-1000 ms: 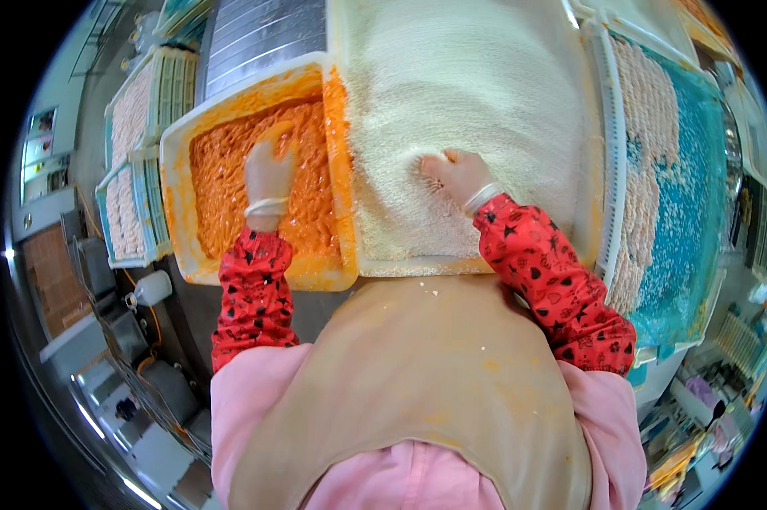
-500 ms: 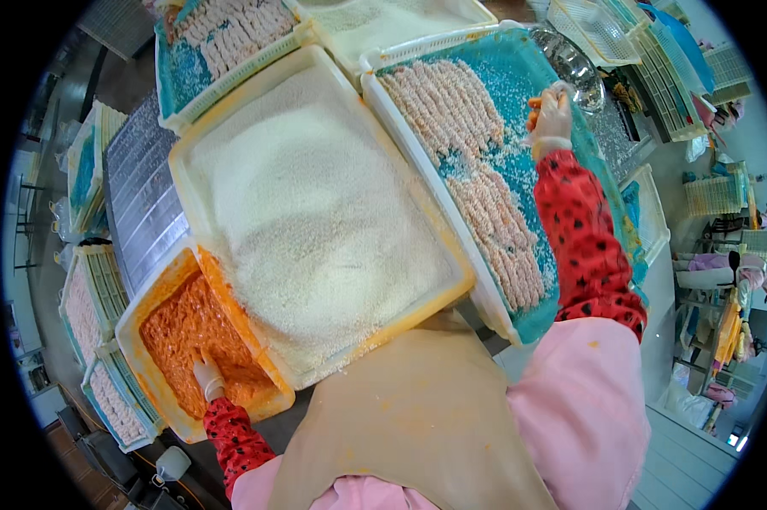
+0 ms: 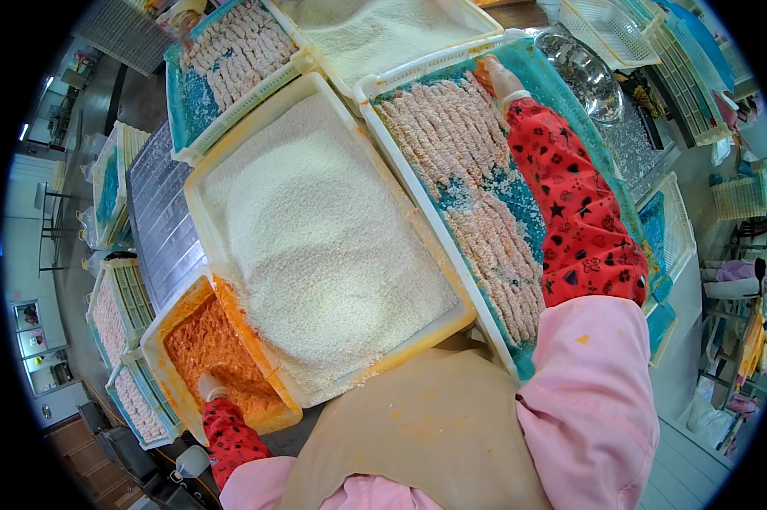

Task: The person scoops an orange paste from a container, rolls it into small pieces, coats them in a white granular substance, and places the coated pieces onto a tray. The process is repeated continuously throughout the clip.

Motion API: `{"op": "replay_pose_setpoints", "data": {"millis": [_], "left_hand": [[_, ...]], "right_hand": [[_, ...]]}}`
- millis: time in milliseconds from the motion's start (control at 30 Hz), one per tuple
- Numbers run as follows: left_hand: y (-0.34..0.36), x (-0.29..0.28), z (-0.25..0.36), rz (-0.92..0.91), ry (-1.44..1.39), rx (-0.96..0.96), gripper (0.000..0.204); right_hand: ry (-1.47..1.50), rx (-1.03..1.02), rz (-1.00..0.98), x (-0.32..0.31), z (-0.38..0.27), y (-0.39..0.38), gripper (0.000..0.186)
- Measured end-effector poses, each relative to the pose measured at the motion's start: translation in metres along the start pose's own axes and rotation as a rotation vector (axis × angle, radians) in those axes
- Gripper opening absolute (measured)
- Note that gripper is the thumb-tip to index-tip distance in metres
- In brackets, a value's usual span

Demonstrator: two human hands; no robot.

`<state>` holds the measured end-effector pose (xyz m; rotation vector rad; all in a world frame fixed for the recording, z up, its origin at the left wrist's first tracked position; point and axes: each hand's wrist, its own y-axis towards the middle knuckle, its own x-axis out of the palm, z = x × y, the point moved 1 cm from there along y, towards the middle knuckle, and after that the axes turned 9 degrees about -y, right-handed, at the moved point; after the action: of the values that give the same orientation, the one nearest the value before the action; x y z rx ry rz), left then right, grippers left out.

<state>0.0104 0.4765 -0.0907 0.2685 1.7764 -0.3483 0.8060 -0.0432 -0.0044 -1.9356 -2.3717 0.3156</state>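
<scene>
My left hand (image 3: pixel 212 388), gloved, has its fingers sunk into orange minced-looking paste (image 3: pixel 203 338) inside a small white tub (image 3: pixel 155 361); the paste hides them. My right hand (image 3: pixel 504 81) reaches the far end of a tray (image 3: pixel 410 174) lined with blue-green sheeting. Its orange-stained fingers stretch down beside the outermost crumb-coated strips (image 3: pixel 443 127) of the far row and seem to touch them. Nothing held shows there. A nearer row of coated strips (image 3: pixel 495 263) lies beneath my forearm. Between my arms stands a large bin (image 3: pixel 198 200) of white crumbs (image 3: pixel 324 221).
Beyond the bin are another tray of strips (image 3: pixel 239 55) and a second crumb bin (image 3: pixel 375 30). A person's hand (image 3: pixel 179 19) shows at the far left tray. A metal bowl (image 3: pixel 580 76) sits past the right tray. Stacked trays (image 3: pixel 133 319) stand at the left.
My right hand has moved left from the tray's outer side to the far row of strips. My left hand has gone deeper into the paste. The whole view has shifted slightly.
</scene>
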Motion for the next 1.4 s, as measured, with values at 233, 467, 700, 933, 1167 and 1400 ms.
{"op": "replay_pose_setpoints", "data": {"millis": [233, 467, 700, 933, 1167, 1400], "left_hand": [[0.045, 0.019, -0.024, 0.036, -0.228, 0.039, 0.014], [0.066, -0.012, -0.055, 0.017, -0.334, -0.003, 0.021], [-0.002, -0.138, 0.035, -0.007, -1.004, 0.24, 0.028], [0.021, -0.054, 0.015, -0.241, -0.49, -0.044, 0.043], [0.047, -0.026, 0.079, -0.685, -1.895, -0.336, 0.03], [0.025, -0.065, 0.176, -0.159, -1.161, 0.76, 0.032]], "right_hand": [[-0.239, 0.061, -0.177, -0.081, 0.01, -0.086, 0.056], [-0.439, -0.202, -0.055, -0.113, 0.033, -0.169, 0.038], [-0.409, -0.297, -0.237, 0.004, 0.001, -0.294, 0.036], [-0.381, -0.281, -0.453, 0.06, -0.006, -0.348, 0.036], [-0.381, -0.037, -0.593, 0.093, 0.024, -0.371, 0.037], [-0.577, -0.051, -0.531, 0.116, 0.081, -0.352, 0.04]]}}
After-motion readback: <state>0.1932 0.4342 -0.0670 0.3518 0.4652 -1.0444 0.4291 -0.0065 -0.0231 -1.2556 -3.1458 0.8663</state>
